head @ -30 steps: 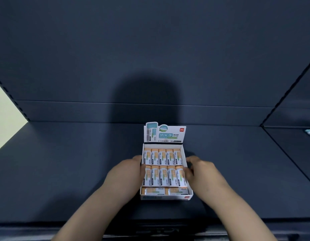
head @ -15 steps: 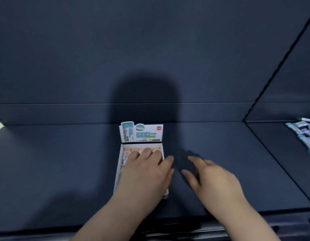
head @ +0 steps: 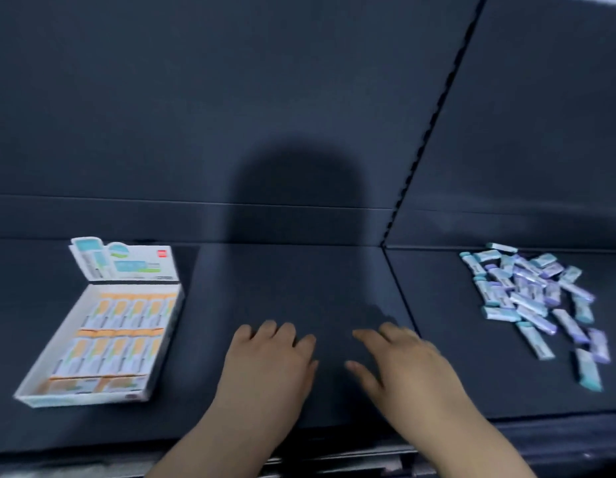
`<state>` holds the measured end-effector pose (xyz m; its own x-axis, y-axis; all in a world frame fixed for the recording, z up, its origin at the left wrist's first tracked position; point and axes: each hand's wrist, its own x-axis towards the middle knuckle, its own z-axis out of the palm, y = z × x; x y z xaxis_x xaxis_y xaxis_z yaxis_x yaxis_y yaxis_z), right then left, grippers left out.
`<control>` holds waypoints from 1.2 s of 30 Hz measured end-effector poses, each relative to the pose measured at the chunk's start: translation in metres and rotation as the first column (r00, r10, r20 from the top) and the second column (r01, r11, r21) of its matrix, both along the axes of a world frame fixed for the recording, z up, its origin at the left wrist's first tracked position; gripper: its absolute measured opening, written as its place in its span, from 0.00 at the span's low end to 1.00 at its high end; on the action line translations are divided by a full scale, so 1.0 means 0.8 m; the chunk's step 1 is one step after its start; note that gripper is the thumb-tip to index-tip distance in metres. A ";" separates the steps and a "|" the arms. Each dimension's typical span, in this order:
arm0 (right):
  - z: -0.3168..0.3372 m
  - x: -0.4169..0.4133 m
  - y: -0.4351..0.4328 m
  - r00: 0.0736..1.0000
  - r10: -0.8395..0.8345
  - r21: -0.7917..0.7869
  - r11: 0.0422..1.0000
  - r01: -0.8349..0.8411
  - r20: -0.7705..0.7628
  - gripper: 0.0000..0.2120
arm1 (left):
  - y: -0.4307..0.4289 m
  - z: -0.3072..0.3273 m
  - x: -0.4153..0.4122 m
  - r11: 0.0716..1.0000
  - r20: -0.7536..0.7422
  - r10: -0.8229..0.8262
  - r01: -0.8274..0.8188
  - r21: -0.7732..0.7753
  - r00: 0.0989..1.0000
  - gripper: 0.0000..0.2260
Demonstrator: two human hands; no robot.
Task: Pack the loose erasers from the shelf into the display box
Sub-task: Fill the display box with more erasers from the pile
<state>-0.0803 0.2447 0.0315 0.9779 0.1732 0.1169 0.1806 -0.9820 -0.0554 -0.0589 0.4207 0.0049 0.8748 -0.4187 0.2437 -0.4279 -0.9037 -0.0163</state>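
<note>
Head view: one white cardboard box, rectangular with an upright printed flap, stands at the left of the dark matte shelf and holds twelve orange-and-white boxed erasers, in two rows of five plus two laid crosswise at the front. The loose erasers, small oblong blocks in glossy teal and purple wrappers, lie heaped on the right shelf section, well apart from the box; blur prevents an exact count. Both hands, the left hand and right hand, are spread palm-down between box and heap, fingers relaxed, grasping nothing.
</note>
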 end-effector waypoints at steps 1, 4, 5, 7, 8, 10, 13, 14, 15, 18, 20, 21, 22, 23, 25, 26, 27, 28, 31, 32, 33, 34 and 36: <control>0.003 -0.001 -0.011 1.000 -0.001 0.009 1.000 0.001 -0.028 0.20 | -0.013 -0.002 -0.003 1.000 -0.009 0.019 -0.019 -0.002 1.000 0.12; 0.001 -0.003 -0.043 0.999 0.030 0.025 0.999 -0.029 -0.042 0.23 | -0.041 -0.009 -0.014 0.999 -0.025 0.041 -0.041 -0.025 0.999 0.11; 0.001 -0.006 -0.050 0.999 0.027 0.037 0.999 -0.026 -0.029 0.22 | -0.047 -0.011 -0.017 0.999 -0.010 0.041 -0.041 -0.036 0.999 0.10; 0.002 -0.011 -0.058 0.999 -0.004 0.021 1.000 0.005 -0.035 0.19 | -0.054 -0.012 -0.024 0.998 0.026 0.034 -0.033 -0.052 0.999 0.07; -0.003 -0.015 -0.061 0.999 -0.029 0.028 0.999 0.030 -0.029 0.18 | -0.057 -0.011 -0.026 0.998 0.033 0.029 -0.027 -0.057 0.999 0.08; -0.012 -0.022 -0.070 0.998 -0.050 0.043 0.998 0.049 0.030 0.17 | -0.062 -0.007 -0.027 0.997 0.042 0.022 -0.019 -0.070 0.999 0.10; -0.012 -0.033 -0.071 0.994 -0.104 0.050 0.994 0.102 0.042 0.17 | -0.065 -0.003 -0.027 0.996 0.064 -0.011 0.016 -0.087 0.998 0.13; -0.013 -0.036 -0.072 0.990 -0.124 0.059 0.991 0.120 0.066 0.17 | -0.066 -0.002 -0.026 0.995 0.075 -0.029 0.036 -0.091 0.997 0.14; -0.012 -0.040 -0.072 0.986 -0.146 0.069 0.988 0.141 0.076 0.18 | -0.065 0.000 -0.025 0.994 0.081 -0.043 0.051 -0.097 0.996 0.15; -0.014 -0.049 -0.074 0.976 -0.195 0.083 0.979 0.187 0.094 0.20 | -0.068 0.001 -0.020 0.989 0.084 -0.062 0.073 -0.127 0.994 0.19; -0.018 -0.052 -0.081 0.968 -0.228 0.074 0.973 0.221 0.105 0.21 | -0.072 -0.004 -0.019 0.985 0.079 -0.080 0.091 -0.147 0.994 0.19; -0.021 -0.055 -0.084 0.963 -0.254 0.082 0.965 0.247 0.093 0.21 | -0.075 -0.008 -0.020 0.983 0.075 -0.090 0.100 -0.152 0.993 0.19; -0.025 -0.059 -0.087 0.956 -0.280 0.099 0.957 0.272 0.090 0.21 | -0.078 -0.012 -0.021 0.981 0.071 -0.100 0.110 -0.158 0.992 0.19; -0.029 -0.063 -0.090 0.950 -0.301 0.114 0.950 0.291 0.085 0.21 | -0.081 -0.016 -0.023 0.980 0.065 -0.108 0.118 -0.162 0.992 0.19; -0.038 -0.073 -0.099 0.939 -0.334 0.122 0.939 0.322 0.086 0.21 | -0.091 -0.023 -0.028 0.979 0.038 -0.129 0.134 -0.151 0.991 0.19; -0.041 -0.077 -0.107 0.935 -0.342 0.126 0.935 0.330 0.091 0.21 | -0.099 -0.025 -0.030 0.979 0.027 -0.140 0.143 -0.146 0.990 0.19; -0.043 -0.080 -0.116 0.933 -0.349 0.132 0.932 0.337 0.084 0.21 | -0.107 -0.025 -0.031 0.978 0.017 -0.149 0.150 -0.147 0.989 0.19; -0.045 -0.080 -0.126 0.932 -0.355 0.139 0.929 0.343 0.076 0.20 | -0.114 -0.024 -0.032 0.976 0.008 -0.156 0.156 -0.150 0.988 0.19; -0.046 -0.071 -0.170 0.924 -0.377 0.182 0.915 0.360 0.067 0.16 | -0.147 -0.019 -0.027 0.972 0.002 -0.182 0.180 -0.152 0.983 0.19; -0.045 -0.066 -0.186 0.922 -0.384 0.200 0.908 0.367 0.051 0.17 | -0.158 -0.017 -0.023 0.971 0.000 -0.187 0.185 -0.149 0.982 0.19; -0.045 -0.060 -0.201 0.922 -0.386 0.213 0.904 0.370 0.035 0.19 | -0.167 -0.015 -0.019 0.972 -0.008 -0.189 0.186 -0.144 0.982 0.19; -0.043 -0.053 -0.218 0.924 -0.382 0.216 0.905 0.368 0.029 0.21 | -0.179 -0.014 -0.015 0.975 -0.017 -0.179 0.175 -0.138 0.984 0.19; -0.040 -0.040 -0.253 0.930 -0.368 0.201 0.912 0.357 0.017 0.21 | -0.210 -0.012 -0.007 0.982 -0.029 -0.142 0.137 -0.127 0.989 0.19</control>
<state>-0.1125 0.0420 -0.0008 0.9607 -0.2226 0.1662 -0.1776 -0.9522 -0.2488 -0.0649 0.2531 -0.0047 0.8196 -0.5056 0.2694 -0.5480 -0.8290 0.1112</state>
